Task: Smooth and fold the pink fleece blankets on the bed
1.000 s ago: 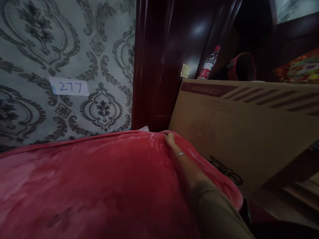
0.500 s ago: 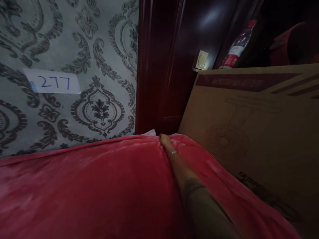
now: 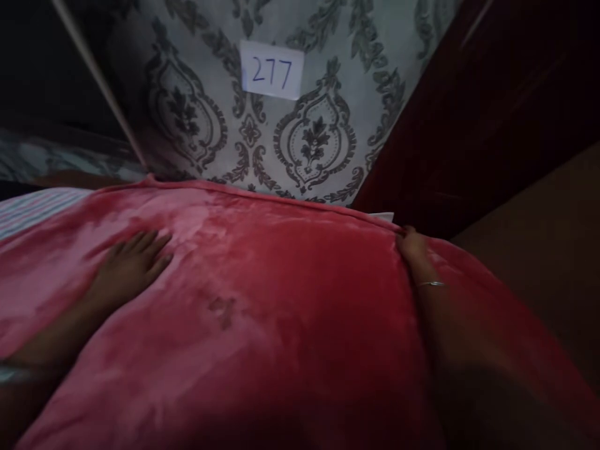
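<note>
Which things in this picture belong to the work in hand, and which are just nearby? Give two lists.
In the work:
Red plush blanket, spread out
Left hand, laid open on it
Right hand, gripping its far edge

Just nearby:
Grey patterned wallpaper
White rectangular paper on it, marked 277 in blue
Dark red glossy panel
Pale striped cloth at far left

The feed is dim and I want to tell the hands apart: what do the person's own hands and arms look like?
Neither the left hand nor the right hand is gloved. A thin silver-coloured bracelet circles the right wrist. A pale band on the left arm is too blurred to identify. The right arm's dark sleeve blends into shadow.
</note>
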A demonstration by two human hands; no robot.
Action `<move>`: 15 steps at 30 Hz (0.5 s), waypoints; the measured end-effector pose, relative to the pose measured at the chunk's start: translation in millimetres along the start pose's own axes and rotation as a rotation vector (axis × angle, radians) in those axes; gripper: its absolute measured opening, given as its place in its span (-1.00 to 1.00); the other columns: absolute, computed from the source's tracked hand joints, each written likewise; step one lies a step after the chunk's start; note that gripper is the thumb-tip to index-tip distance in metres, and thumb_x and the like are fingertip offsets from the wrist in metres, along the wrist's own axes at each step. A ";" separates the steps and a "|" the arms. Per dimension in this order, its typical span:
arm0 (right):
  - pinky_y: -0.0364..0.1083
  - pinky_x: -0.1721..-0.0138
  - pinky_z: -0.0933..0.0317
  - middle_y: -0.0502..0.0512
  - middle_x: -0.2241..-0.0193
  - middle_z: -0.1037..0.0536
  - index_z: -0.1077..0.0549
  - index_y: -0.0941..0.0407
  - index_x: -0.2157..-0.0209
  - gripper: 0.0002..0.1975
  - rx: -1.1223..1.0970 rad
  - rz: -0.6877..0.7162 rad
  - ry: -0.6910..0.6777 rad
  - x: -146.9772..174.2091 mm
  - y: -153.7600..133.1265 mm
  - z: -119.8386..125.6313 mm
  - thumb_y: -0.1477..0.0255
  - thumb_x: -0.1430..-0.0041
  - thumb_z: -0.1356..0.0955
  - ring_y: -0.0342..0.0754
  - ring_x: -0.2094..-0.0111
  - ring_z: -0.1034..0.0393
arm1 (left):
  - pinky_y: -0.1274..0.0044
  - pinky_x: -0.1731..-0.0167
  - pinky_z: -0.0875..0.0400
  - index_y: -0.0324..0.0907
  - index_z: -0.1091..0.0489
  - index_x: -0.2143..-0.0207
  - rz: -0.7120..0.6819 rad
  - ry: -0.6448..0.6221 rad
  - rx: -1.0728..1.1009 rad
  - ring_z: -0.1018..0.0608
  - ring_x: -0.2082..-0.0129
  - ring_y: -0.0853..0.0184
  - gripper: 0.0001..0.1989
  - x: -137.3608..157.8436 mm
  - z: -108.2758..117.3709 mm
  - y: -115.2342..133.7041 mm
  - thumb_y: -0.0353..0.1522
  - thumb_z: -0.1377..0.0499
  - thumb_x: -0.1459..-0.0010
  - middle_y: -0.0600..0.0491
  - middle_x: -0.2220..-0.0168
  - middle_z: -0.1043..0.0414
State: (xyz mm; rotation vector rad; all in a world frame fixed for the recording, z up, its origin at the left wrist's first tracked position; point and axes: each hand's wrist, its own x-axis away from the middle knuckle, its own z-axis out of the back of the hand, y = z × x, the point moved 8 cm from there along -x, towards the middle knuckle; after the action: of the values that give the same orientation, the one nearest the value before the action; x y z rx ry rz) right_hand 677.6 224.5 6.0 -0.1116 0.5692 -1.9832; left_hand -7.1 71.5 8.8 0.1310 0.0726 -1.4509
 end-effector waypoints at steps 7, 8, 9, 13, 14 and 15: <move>0.33 -0.33 0.02 0.34 -0.42 -0.13 -0.15 0.12 -0.42 -0.37 0.130 0.702 0.088 148.0 -88.7 18.7 0.23 -0.39 -0.21 0.29 -0.42 0.02 | 0.14 -0.35 0.04 -0.28 -0.11 -0.40 -0.051 -0.008 -0.071 -0.10 -0.43 -0.04 -0.38 -4.6 0.1 16.8 -0.18 0.16 -0.40 -0.21 -0.46 -0.01; 0.37 -0.33 0.05 0.26 -0.45 -0.08 -0.11 0.04 -0.43 -0.36 0.143 0.777 0.044 178.3 -94.7 11.8 0.19 -0.40 -0.21 0.28 -0.43 0.05 | 0.14 -0.35 0.04 -0.27 -0.11 -0.40 -0.056 -0.012 -0.057 -0.10 -0.43 -0.04 -0.38 -3.5 0.4 16.4 -0.18 0.15 -0.40 -0.21 -0.46 0.00; 0.39 -0.33 0.06 0.20 -0.46 -0.07 -0.09 -0.03 -0.44 -0.35 0.159 0.819 -0.008 205.5 -96.4 3.0 0.17 -0.39 -0.21 0.29 -0.44 0.06 | 0.14 -0.35 0.05 -0.26 -0.10 -0.40 -0.057 -0.016 -0.040 -0.09 -0.43 -0.03 -0.39 -2.5 0.7 15.6 -0.17 0.14 -0.41 -0.20 -0.46 0.00; 0.37 -0.31 -0.02 0.12 -0.43 -0.16 -0.13 -0.13 -0.42 -0.40 0.227 0.779 -0.191 265.7 -81.3 -32.2 0.12 -0.41 -0.17 0.25 -0.42 0.00 | 0.11 -0.35 0.09 -0.23 -0.11 -0.40 -0.055 -0.007 0.007 -0.08 -0.43 0.00 -0.40 0.5 4.4 16.6 -0.16 0.14 -0.42 -0.19 -0.46 -0.01; 0.36 -0.31 -0.03 0.12 -0.43 -0.16 -0.15 -0.12 -0.42 -0.41 0.234 0.756 -0.203 269.0 -78.1 -36.1 0.12 -0.41 -0.16 0.24 -0.42 0.01 | 0.11 -0.34 0.07 -0.24 -0.11 -0.39 -0.057 0.005 -0.004 -0.09 -0.43 0.00 -0.39 1.7 6.5 18.4 -0.16 0.14 -0.42 -0.20 -0.45 -0.02; 0.35 -0.31 -0.03 0.11 -0.43 -0.15 -0.17 -0.11 -0.41 -0.41 0.235 0.738 -0.205 269.3 -76.2 -37.6 0.12 -0.42 -0.16 0.23 -0.43 0.01 | 0.12 -0.34 0.05 -0.24 -0.12 -0.39 -0.061 0.019 -0.024 -0.10 -0.42 0.00 -0.40 3.3 9.0 20.7 -0.16 0.15 -0.41 -0.21 -0.45 -0.03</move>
State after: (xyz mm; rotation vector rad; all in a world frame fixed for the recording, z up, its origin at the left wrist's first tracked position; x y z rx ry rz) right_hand 476.0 31.7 -38.5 0.0397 0.1916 -1.2829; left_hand 13.6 69.4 18.3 0.1244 0.1101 -1.5097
